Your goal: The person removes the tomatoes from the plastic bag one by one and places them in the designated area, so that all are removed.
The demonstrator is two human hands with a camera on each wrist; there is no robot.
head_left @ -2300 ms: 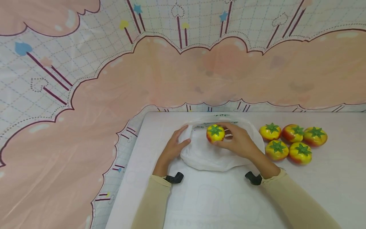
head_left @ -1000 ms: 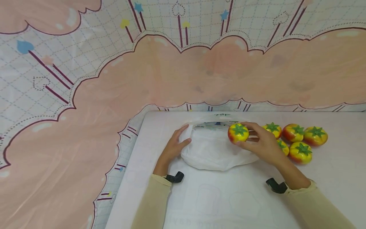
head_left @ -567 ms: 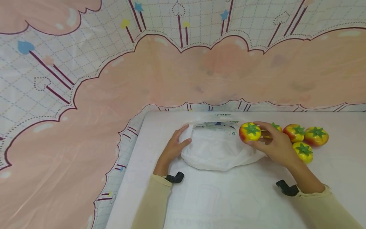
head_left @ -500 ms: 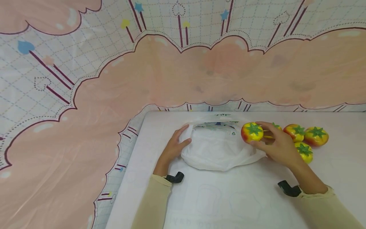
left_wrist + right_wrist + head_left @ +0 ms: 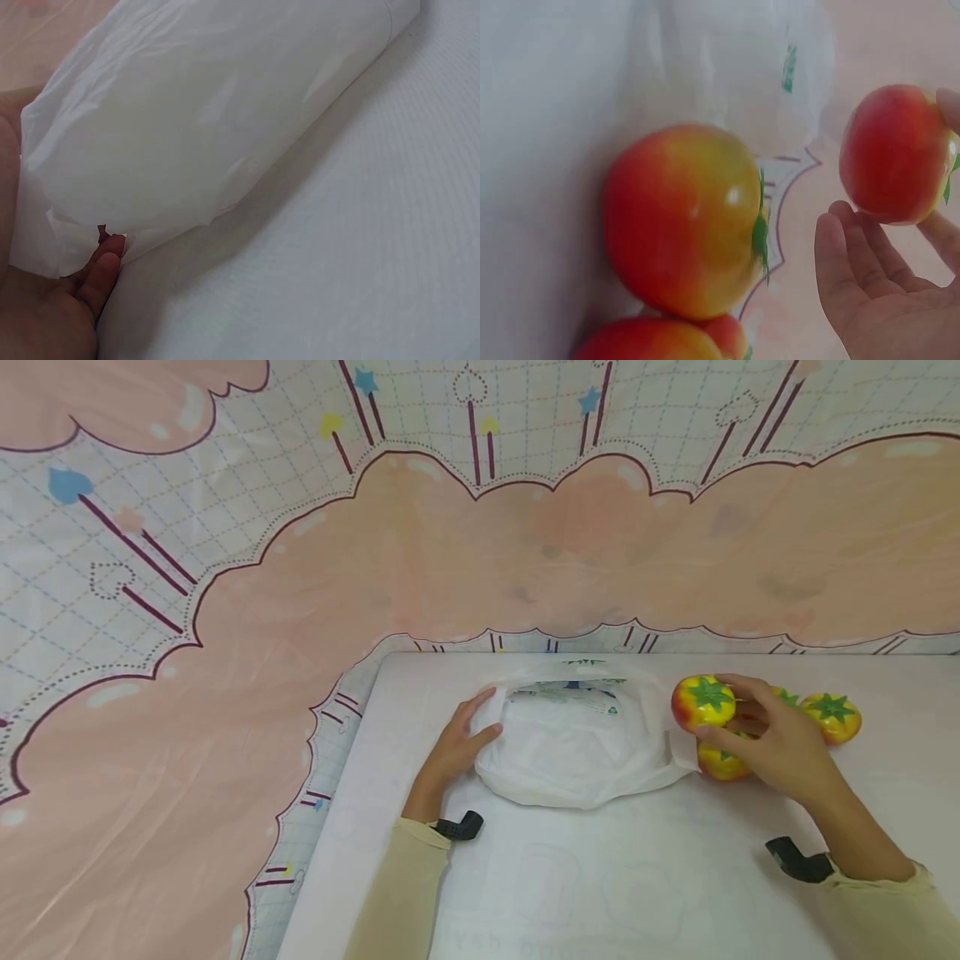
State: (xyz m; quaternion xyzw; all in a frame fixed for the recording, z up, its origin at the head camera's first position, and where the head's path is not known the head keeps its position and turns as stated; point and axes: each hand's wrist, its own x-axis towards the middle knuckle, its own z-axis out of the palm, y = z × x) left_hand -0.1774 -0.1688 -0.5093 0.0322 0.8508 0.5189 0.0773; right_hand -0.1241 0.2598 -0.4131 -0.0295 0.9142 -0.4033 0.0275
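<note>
My right hand point(image 5: 787, 747) pinches a yellow-and-red tomato point(image 5: 703, 702) between thumb and fingers, just right of the white plastic bag point(image 5: 570, 756). In the right wrist view the held tomato point(image 5: 896, 154) is off the table, apart from a larger-looking tomato point(image 5: 682, 221) nearby. Under and behind my right hand lie a front tomato point(image 5: 722, 765) and a far-right tomato point(image 5: 832, 718), with others partly or wholly covered. With my left hand point(image 5: 453, 743) I grip the bag's left edge; in the left wrist view fingertips point(image 5: 105, 274) show at a gap in the plastic.
The bag lies on a white table point(image 5: 525, 877), its mouth spread toward the back. Behind the table hangs a printed pink-and-white cloth point(image 5: 525, 560). A black wrist camera point(image 5: 798, 860) juts from the right wrist, another wrist camera point(image 5: 460, 825) from the left.
My right hand has carried the tomato rightward, from over the bag to above the tomatoes on the table, hiding some of them. My left hand has stayed on the bag's edge.
</note>
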